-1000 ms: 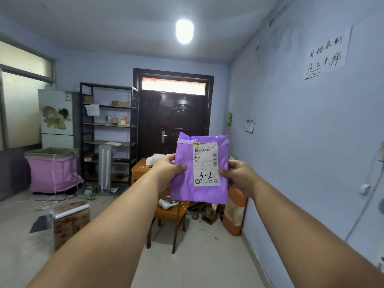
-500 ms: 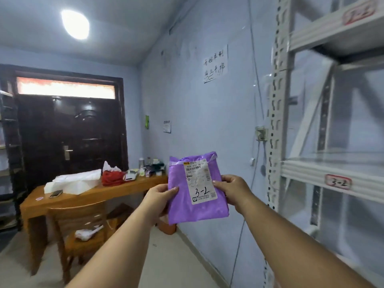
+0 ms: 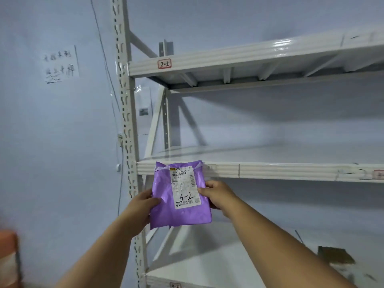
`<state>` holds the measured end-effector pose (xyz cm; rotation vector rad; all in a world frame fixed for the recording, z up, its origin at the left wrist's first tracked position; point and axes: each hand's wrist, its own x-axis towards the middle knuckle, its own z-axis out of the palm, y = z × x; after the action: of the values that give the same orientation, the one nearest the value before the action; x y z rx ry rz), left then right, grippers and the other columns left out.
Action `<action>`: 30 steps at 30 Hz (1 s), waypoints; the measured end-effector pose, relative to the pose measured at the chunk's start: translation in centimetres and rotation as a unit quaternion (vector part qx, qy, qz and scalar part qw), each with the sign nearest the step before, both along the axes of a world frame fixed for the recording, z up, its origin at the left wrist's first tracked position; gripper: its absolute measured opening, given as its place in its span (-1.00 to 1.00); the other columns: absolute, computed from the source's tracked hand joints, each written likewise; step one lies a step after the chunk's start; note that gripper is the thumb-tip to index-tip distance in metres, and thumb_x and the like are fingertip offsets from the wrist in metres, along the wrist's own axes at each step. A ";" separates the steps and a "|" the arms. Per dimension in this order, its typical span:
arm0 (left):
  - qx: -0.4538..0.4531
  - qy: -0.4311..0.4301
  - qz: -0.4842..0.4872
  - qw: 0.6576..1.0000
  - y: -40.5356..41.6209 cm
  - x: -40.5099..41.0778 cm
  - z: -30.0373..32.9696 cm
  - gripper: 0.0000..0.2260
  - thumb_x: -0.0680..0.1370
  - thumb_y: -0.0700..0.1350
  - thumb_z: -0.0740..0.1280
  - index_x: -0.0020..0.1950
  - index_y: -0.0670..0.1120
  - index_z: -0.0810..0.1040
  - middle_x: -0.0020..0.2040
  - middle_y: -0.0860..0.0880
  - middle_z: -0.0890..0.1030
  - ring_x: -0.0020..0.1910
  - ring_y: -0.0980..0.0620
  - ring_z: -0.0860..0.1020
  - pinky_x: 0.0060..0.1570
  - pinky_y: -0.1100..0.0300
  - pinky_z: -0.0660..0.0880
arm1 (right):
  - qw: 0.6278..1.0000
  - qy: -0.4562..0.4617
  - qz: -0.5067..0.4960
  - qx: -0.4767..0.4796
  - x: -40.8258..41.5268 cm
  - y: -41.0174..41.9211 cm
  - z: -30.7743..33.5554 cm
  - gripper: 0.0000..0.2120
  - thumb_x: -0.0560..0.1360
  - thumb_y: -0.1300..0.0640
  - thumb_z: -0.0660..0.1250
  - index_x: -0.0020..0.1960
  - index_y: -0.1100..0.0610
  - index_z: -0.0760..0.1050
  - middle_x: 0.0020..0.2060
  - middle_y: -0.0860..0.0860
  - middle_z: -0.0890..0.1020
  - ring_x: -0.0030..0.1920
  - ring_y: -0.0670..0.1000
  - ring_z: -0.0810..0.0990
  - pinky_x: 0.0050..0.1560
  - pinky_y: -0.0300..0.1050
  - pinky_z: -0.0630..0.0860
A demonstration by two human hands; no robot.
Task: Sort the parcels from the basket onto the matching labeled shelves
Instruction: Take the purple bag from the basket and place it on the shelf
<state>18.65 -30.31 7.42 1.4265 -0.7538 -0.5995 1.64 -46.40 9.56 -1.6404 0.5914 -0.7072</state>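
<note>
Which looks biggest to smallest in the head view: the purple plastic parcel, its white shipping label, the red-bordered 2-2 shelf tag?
1. Purple plastic parcel, though it is held nearest the camera
2. White shipping label on it
3. Red-bordered 2-2 shelf tag, farther off

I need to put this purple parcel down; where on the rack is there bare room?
The middle shelf lies bare from the left upright rightward, just above the purple parcel. The bottom shelf is free on its left; a brown parcel sits at its right.
</note>
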 end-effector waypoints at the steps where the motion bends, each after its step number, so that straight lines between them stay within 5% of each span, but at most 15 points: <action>1: -0.003 -0.003 -0.011 1.000 -1.4 -1.5 0.1 -0.76 0.54 -0.36 0.21 0.13 -0.19 0.56 0.04 -0.25 0.66 0.00 -0.25 0.63 0.04 -0.14 0.50 | 1.000 0.008 -0.012 -0.003 -1.7 -0.9 0.1 -0.84 0.51 0.27 0.35 0.07 0.15 0.61 -0.04 0.12 0.71 -0.12 0.07 0.69 -0.11 -0.11 0.63; 5: -0.039 -0.016 -0.038 0.998 -6.3 -5.5 1.2 -0.70 0.38 -0.25 0.35 0.09 -0.29 0.54 0.06 -0.35 0.62 0.06 -0.40 0.58 0.16 -0.32 0.46 | 0.999 0.013 -0.048 -0.018 -7.0 -3.9 1.5 -0.75 0.47 0.40 0.24 -0.04 0.14 0.60 -0.12 0.11 0.70 -0.19 0.06 0.67 -0.17 -0.13 0.63; 9: -0.072 -0.033 -0.044 0.996 -9.8 -7.0 2.8 -0.81 0.53 -0.37 0.28 0.11 -0.28 0.57 0.05 -0.29 0.66 0.05 -0.32 0.62 0.16 -0.23 0.50 | 0.998 0.002 -0.048 -0.031 -9.6 -6.6 3.3 -0.75 0.49 0.41 0.26 0.00 0.14 0.61 -0.07 0.13 0.71 -0.10 0.10 0.70 -0.09 -0.05 0.65; 14: -0.080 -0.048 0.028 0.995 -10.6 -5.7 6.4 -0.79 0.40 -0.23 0.46 0.02 -0.23 0.62 -0.06 -0.27 0.68 -0.04 -0.28 0.65 0.09 -0.21 0.55 | 0.998 0.000 -0.027 -0.050 -7.6 -8.8 5.9 -0.78 0.48 0.37 0.30 -0.04 0.11 0.62 -0.08 0.11 0.72 -0.08 0.10 0.70 -0.02 0.02 0.64; 18: -0.056 -0.037 0.097 0.993 -9.7 -2.3 10.5 -0.93 0.45 -0.32 0.43 -0.09 -0.23 0.61 -0.12 -0.26 0.67 -0.19 -0.16 0.61 0.01 -0.07 0.58 | 0.994 0.022 -0.030 -0.099 -2.8 -8.8 8.3 -0.89 0.46 0.29 0.38 -0.12 0.11 0.62 -0.08 0.13 0.72 -0.04 0.16 0.70 0.05 0.13 0.63; 22: -0.014 -0.068 0.129 0.989 -8.9 2.2 14.3 -0.81 0.44 -0.38 0.37 -0.01 -0.17 0.58 -0.12 -0.16 0.59 -0.23 -0.07 0.55 -0.15 0.09 0.56 | 0.991 0.030 -0.067 -0.110 3.6 -9.2 9.8 -0.93 0.41 0.24 0.47 -0.24 0.13 0.63 -0.13 0.16 0.72 -0.05 0.20 0.70 0.08 0.19 0.60; 26: 0.077 -0.160 0.235 0.956 -9.3 6.6 15.4 -0.78 0.34 -0.34 0.47 -0.13 -0.06 0.60 -0.13 -0.13 0.63 -0.10 -0.10 0.61 0.05 0.08 0.59 | 0.983 0.049 -0.132 -0.120 9.2 -9.3 11.0 -0.78 0.38 0.13 0.53 -0.06 0.23 0.64 -0.13 0.12 0.70 -0.10 0.14 0.69 0.06 0.01 0.61; 30: 0.230 -0.297 0.263 0.889 -10.8 10.0 14.5 -0.86 0.40 -0.26 0.41 -0.10 -0.09 0.70 -0.10 -0.04 0.67 -0.07 -0.02 0.62 -0.03 0.19 0.59 | 0.957 0.147 -0.167 -0.186 13.0 -9.0 11.9 -0.76 0.40 0.08 0.51 -0.15 0.20 0.50 -0.24 0.06 0.58 -0.27 0.03 0.55 -0.35 -0.19 0.43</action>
<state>28.69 -41.08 21.96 2.2050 -0.6634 0.1199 14.66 -55.40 21.45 -2.0417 1.0153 -0.8646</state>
